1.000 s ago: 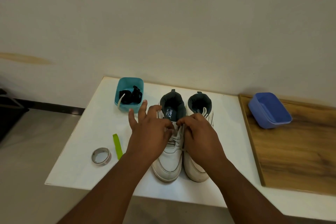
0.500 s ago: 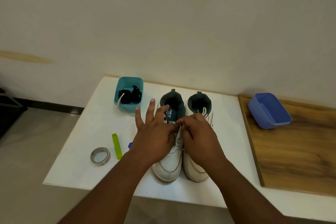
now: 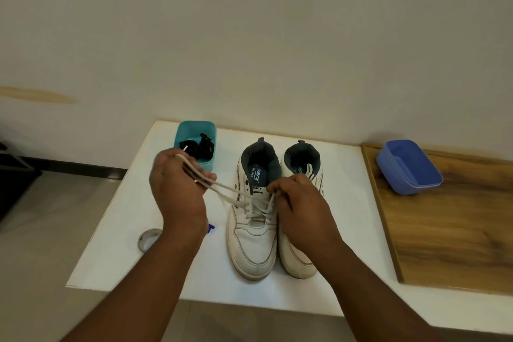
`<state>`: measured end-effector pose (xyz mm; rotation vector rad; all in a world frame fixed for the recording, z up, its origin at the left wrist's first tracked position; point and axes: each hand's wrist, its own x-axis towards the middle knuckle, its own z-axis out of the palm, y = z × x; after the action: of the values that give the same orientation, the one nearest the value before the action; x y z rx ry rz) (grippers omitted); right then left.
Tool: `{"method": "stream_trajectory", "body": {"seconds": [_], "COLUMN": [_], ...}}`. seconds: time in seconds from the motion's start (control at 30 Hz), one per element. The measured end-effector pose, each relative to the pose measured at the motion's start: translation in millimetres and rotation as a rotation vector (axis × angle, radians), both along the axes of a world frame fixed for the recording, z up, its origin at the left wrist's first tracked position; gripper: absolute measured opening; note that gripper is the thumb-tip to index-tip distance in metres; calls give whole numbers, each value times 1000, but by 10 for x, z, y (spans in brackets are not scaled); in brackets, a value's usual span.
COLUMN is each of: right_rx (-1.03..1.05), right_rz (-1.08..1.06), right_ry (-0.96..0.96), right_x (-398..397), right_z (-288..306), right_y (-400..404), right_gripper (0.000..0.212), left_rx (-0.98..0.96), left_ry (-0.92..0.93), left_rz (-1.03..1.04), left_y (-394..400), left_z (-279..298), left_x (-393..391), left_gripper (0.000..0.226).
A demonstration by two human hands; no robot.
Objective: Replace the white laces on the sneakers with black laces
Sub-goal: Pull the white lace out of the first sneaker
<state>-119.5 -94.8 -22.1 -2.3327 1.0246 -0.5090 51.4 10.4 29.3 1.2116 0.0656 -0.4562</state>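
Two white sneakers stand side by side on the white table [image 3: 116,244], toes toward me. The left sneaker [image 3: 254,241] still carries its white lace [image 3: 230,191]. My left hand [image 3: 177,189] grips the loose end of that lace and holds it out to the left, above the table. My right hand [image 3: 299,208] pinches the lace at the upper eyelets and partly covers the right sneaker [image 3: 301,258]. Black laces [image 3: 201,148] lie bundled in a teal tub [image 3: 194,130] at the back left.
A blue tub [image 3: 408,166] sits on a wooden board [image 3: 458,230] on the right. A roll of tape [image 3: 148,239] lies near the table's left edge, half hidden by my left forearm. A small blue item [image 3: 211,228] peeks out beside that wrist. A wall rises behind.
My left hand has left the sneaker and moved out to the left, drawing a length of white lace with it. My right hand stays at the eyelets.
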Motion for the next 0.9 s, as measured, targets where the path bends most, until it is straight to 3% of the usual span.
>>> {"method": "stream_trajectory", "body": {"seconds": [0.1,0.17,0.23,0.3,0.37,0.43,0.57,0.8,0.9], "right_rx": [-9,-11,-22,-30,-29,-24,-31,-31,-32], "right_rz": [-7,-12,-18,-25,-31,-36,-33,-32,-30], "right_ry": [0,7,5,9,18,24,26,31,39], "right_x": [34,31,15,10,26,39,25,35,26], "right_z": [-17,-35,-46,-51,-57,-63,-70,-77,-83], "right_y": [23,30,31,31,34,40,44,49,44], "right_gripper": [23,22,22,21,21,21,20,17,17], "left_rx": [-32,105,347,649,876,953,965,986,1039], "left_ry": [-14,-103,-367,-745,-970,-1020,-1067,-1016,-1039], "left_rz": [82,9,-245,-581,-818,-925,-888,-920,-899], "left_y": [36,35,31,42,45,30,12,33,32], "left_z": [-6,-31,-75,-178,-308,-384,-350,-367,-365], "left_x": [49,56,22,-69,-135,-150,-106,-132,-127], "left_gripper": [13,18,19,8,22,25,6,20,12]}}
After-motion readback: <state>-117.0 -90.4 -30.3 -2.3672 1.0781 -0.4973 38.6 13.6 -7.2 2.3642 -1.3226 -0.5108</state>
